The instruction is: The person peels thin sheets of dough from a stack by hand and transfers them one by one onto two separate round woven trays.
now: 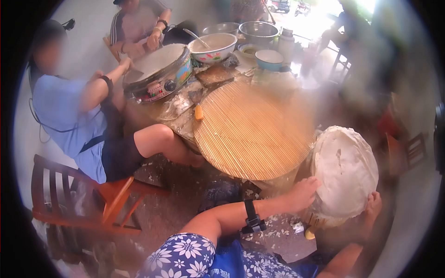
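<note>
A stack of thin, round white flatbread sheets (344, 169) lies at the right, its edges ragged and wrinkled. My left hand (306, 192) has its fingers curled at the stack's lower left edge. At the lower right edge, the fingers of my right hand (372, 207) are bent against the sheets. Below the stack, part of a woven-looking support (320, 220) shows, with a yellow knob (309, 233) near it. Just left of the stack is a large round slatted bamboo mat (255, 134) with a yellow knob (198, 112) on its rim.
Across the table, a person in blue (69, 116) reaches toward a round griddle (183, 74); another person (139, 28) sits behind it. A floral basin (213, 54) holding a ladle, a metal bowl (258, 31) and a blue bowl (269, 60) stand at the back. A wooden chair (69, 204) is at left.
</note>
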The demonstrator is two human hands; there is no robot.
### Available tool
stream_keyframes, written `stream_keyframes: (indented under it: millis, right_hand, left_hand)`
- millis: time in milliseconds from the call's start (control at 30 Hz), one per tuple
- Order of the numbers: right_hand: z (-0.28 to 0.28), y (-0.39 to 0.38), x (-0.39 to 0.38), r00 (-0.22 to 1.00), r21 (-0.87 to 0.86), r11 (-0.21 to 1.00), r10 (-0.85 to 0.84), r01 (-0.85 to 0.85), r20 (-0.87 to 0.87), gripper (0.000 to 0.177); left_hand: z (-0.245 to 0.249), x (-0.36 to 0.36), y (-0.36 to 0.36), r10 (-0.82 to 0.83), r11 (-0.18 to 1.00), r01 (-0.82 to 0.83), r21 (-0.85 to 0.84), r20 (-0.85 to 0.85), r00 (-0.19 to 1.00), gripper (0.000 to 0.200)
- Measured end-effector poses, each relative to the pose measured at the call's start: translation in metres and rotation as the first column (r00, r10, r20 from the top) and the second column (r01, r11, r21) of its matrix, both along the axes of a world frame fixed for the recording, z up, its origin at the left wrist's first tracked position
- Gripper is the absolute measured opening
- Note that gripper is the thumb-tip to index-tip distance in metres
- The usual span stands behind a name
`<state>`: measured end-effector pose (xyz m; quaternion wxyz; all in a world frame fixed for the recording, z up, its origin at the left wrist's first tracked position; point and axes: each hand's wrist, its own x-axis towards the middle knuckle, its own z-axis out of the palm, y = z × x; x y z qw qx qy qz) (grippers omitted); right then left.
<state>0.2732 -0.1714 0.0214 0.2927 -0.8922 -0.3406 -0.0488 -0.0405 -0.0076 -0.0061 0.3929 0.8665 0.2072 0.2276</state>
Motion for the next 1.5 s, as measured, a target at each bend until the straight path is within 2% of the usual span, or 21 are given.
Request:
stream_keyframes:
  millis: [67,133,167,200,233,267,300,367,433,567,600,667,700,767,867,1033,1167,1300,1367,1500]
  right_hand:
    - [0.000,0.001,0.005,1.000,0.007,1.000,-0.006,0.005,0.006,0.025]
    - [-0.012,-0.003,0.025,1.000,-0.005,1.000,-0.021,0.021,-0.013,0.028]
    - [0.009,0.003,0.004,0.997,-0.027,0.997,-0.076,0.075,-0.022,0.029]
    - [0.005,-0.002,0.010,0.995,-0.001,0.995,-0.098,0.098,0.013,0.030]
    - [0.000,-0.007,0.016,0.991,0.025,0.992,-0.121,0.120,0.049,0.032]
    - [-0.001,-0.011,0.018,0.979,-0.020,0.984,-0.172,0.175,0.106,0.033]
    - [-0.007,-0.015,0.023,0.979,0.015,0.982,-0.188,0.187,0.079,0.033]
    - [-0.008,-0.019,0.022,0.984,0.073,0.982,-0.174,0.172,0.029,0.034]
    - [-0.005,-0.020,0.019,0.977,0.060,0.975,-0.213,0.214,-0.013,0.032]
    - [-0.002,-0.022,0.018,0.976,0.050,0.975,-0.214,0.215,-0.031,0.028]
    - [-0.010,-0.021,0.030,0.965,-0.084,0.963,-0.261,0.258,-0.031,0.028]
    - [-0.028,-0.029,0.042,0.990,0.048,0.990,-0.134,0.132,0.040,0.026]
    - [-0.021,-0.026,0.039,0.973,0.022,0.981,-0.187,0.192,-0.137,0.025]
    - [-0.032,-0.027,0.042,0.919,0.219,0.946,-0.146,0.238,-0.366,0.024]
    - [-0.036,-0.023,0.044,0.853,0.319,0.899,-0.103,0.300,-0.511,0.022]
    - [-0.028,-0.022,0.037,0.846,0.293,0.897,-0.145,0.331,-0.513,0.020]
    - [-0.027,-0.021,0.035,0.859,0.322,0.891,-0.129,0.320,-0.496,0.020]
    - [-0.022,-0.021,0.032,0.827,0.339,0.879,-0.103,0.336,-0.552,0.021]
    - [-0.019,-0.019,0.030,0.842,0.329,0.883,-0.124,0.335,-0.524,0.021]
    - [-0.026,-0.017,0.036,0.850,0.359,0.883,-0.080,0.303,-0.521,0.023]
  left_hand:
    - [-0.011,0.000,0.001,0.040,0.998,-0.043,0.041,0.080,0.996,0.048]
    - [-0.017,0.007,0.006,0.003,0.997,-0.018,0.075,0.196,0.981,0.048]
    - [-0.016,0.009,0.007,0.046,0.998,-0.056,0.039,0.221,0.974,0.047]
    - [-0.005,0.007,0.006,0.066,0.998,-0.065,-0.010,0.206,0.976,0.048]
    - [-0.010,0.011,0.005,0.191,0.980,-0.176,-0.088,0.213,0.958,0.049]
    - [-0.012,0.011,0.008,0.212,0.945,-0.176,-0.276,0.106,0.972,0.050]
    - [0.002,0.008,0.008,0.210,0.884,-0.148,-0.443,0.095,0.973,0.052]
    - [-0.011,0.011,0.011,0.264,0.783,-0.182,-0.595,0.051,0.963,0.056]
    - [0.007,0.010,0.008,0.292,0.621,-0.173,-0.765,0.022,0.956,0.056]
    - [0.002,0.011,0.011,0.286,0.426,-0.063,-0.903,0.069,0.956,0.054]
    - [0.004,0.012,0.011,0.279,0.437,-0.059,-0.897,0.072,0.958,0.052]
    - [0.008,0.012,0.010,0.281,0.456,-0.061,-0.888,0.078,0.956,0.050]
    - [0.008,0.012,0.011,0.295,0.465,-0.069,-0.883,0.081,0.952,0.050]
    - [0.008,0.013,0.013,0.314,0.456,-0.073,-0.887,0.084,0.946,0.047]
    - [0.011,0.014,0.014,0.319,0.462,-0.063,-0.884,0.099,0.942,0.048]
    - [0.017,0.017,0.014,0.375,0.422,-0.055,-0.905,0.119,0.919,0.051]
    - [0.016,0.019,0.018,0.338,0.359,-0.025,-0.933,0.105,0.935,0.048]
    - [0.018,0.024,0.020,0.267,0.380,-0.043,-0.924,0.065,0.962,0.047]
    - [0.020,0.026,0.020,0.236,0.389,-0.066,-0.919,0.030,0.971,0.047]
    - [0.017,0.030,0.017,0.345,0.469,-0.125,-0.874,0.052,0.937,0.052]
